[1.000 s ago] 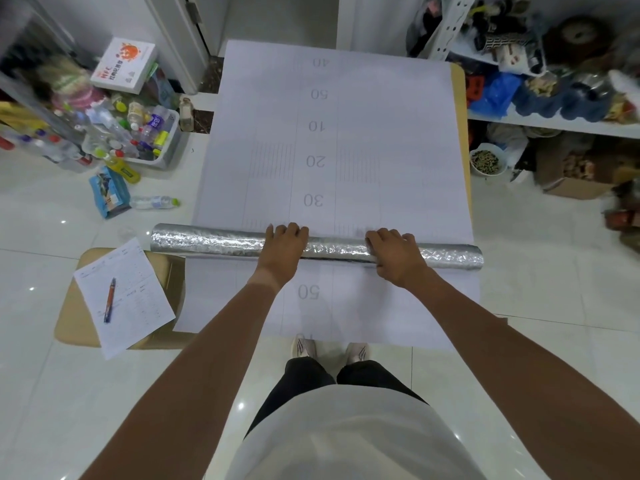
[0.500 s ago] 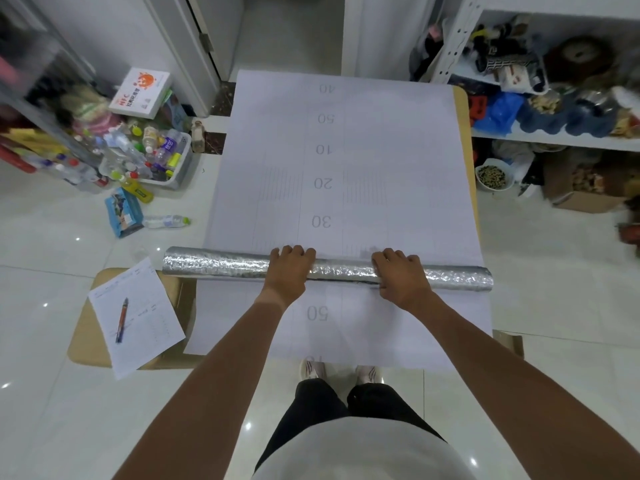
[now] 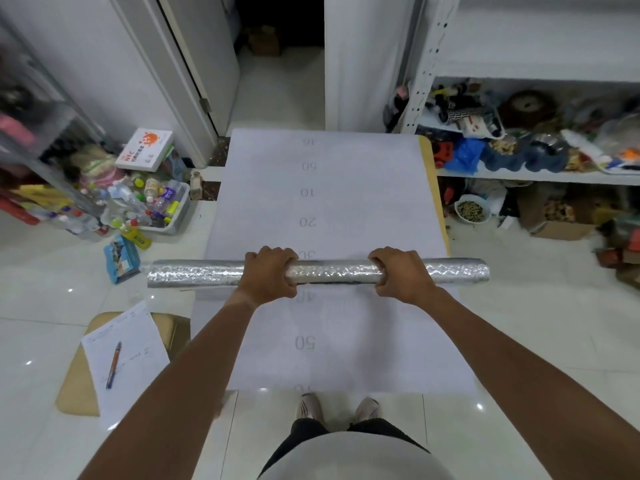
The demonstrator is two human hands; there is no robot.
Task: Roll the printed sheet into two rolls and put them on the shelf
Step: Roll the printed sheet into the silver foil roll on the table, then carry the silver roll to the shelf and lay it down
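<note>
White tile floor (image 3: 52, 271) fills the bottom of the frame, with a pair of shoes (image 3: 339, 407) low at centre. Low left, a form sheet (image 3: 128, 351) with a pen (image 3: 113, 364) on it lies on a tan board (image 3: 74, 389). Across the middle, the printed sheet (image 3: 363, 341) lies flat on a table, its numbers running up the centre. Above it a silver foil roll (image 3: 197, 271) lies crosswise, both ends jutting past the sheet's edges. The left hand (image 3: 268, 271) has its fingers curled over the roll left of centre, and the right hand (image 3: 401, 273) wraps it likewise right of centre, both gripping it. Farther up on the left, a bin of bottles (image 3: 162, 209) stands on the floor beside a white box (image 3: 145, 148). At upper right, the shelf (image 3: 540, 174) is crowded with clutter, a bowl (image 3: 472, 209) beneath it.
</note>
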